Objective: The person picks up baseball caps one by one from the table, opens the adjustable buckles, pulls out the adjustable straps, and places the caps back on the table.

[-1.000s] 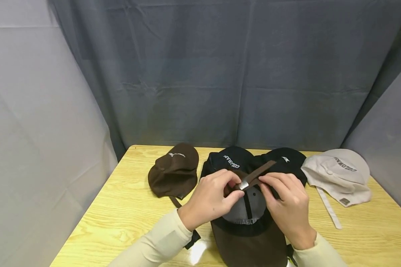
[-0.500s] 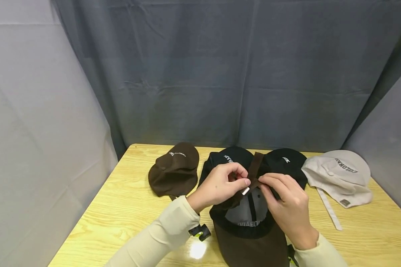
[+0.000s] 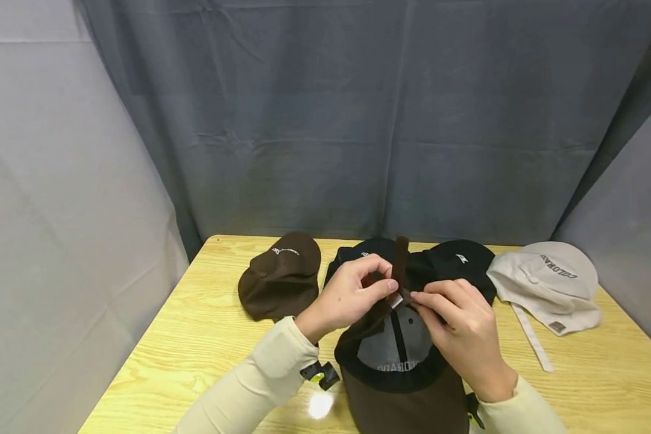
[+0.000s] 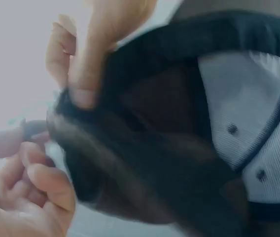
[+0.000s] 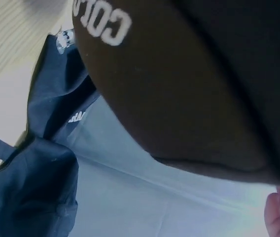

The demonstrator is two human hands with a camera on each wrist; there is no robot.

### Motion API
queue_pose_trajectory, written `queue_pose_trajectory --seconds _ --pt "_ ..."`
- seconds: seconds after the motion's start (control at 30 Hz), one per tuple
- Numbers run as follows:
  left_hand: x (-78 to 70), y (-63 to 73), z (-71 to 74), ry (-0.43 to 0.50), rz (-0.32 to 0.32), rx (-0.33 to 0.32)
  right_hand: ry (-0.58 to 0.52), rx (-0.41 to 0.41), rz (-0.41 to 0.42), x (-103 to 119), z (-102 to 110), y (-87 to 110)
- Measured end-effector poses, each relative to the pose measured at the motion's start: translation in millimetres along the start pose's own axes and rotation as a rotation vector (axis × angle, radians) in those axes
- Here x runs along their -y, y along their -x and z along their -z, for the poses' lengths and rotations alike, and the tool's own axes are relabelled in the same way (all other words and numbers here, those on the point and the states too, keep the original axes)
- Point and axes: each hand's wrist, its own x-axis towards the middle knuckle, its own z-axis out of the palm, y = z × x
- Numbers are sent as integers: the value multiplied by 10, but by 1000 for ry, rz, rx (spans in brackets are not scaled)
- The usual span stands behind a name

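Observation:
A brown baseball cap (image 3: 407, 404) is held with its grey-lined inside toward me and its brim low. At its back, my left hand (image 3: 344, 301) pinches the strap beside a small silver buckle (image 3: 395, 300). The strap's loose end (image 3: 400, 256) stands up above the fingers. Close by on the right, my right hand (image 3: 461, 334) pinches the strap between thumb and forefinger. The left wrist view shows the dark inner band (image 4: 204, 39) and both hands' fingers at the cap's edge. White lettering on the brown crown (image 5: 179, 98) shows in the right wrist view.
Along the back of the wooden table (image 3: 195, 361) lie another brown cap (image 3: 279, 277), a black cap (image 3: 336, 259) partly behind my left hand, a second black cap (image 3: 461, 262) and a beige cap (image 3: 548, 283) with a hanging strap. Curtains surround the table.
The strap's loose end has swung from slanting right to standing nearly upright. My left hand has shifted its pinch near the buckle; the right hand has moved slightly left.

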Motion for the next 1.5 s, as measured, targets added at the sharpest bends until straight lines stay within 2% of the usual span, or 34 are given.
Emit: queue_pose_trajectory --seconds 0.17,0.5,0.73,1.0,1.17,1.27,1.33,1.5 --pt "-24 10 74 154 22 -65 -22 4 -28 0 36 -19" --pt "-83 61 57 208 42 -84 -24 51 -74 -18 105 -46" --pt "-162 -4 13 118 2 -48 -33 82 -127 -15 68 -8" --pt "-218 -81 -38 70 15 -38 -39 80 -66 42 -35 -48" --pt "-210 -107 -46 -22 40 -80 -27 69 -44 51 -60 -46" --pt "-186 -62 -54 -57 68 -136 -28 28 -31 52 -65 -54" --pt "-156 3 -64 -83 56 -184 -31 4 -27 49 -64 -64" --pt "-40 242 -124 -212 -61 -260 -25 -23 -48 38 -43 -86"
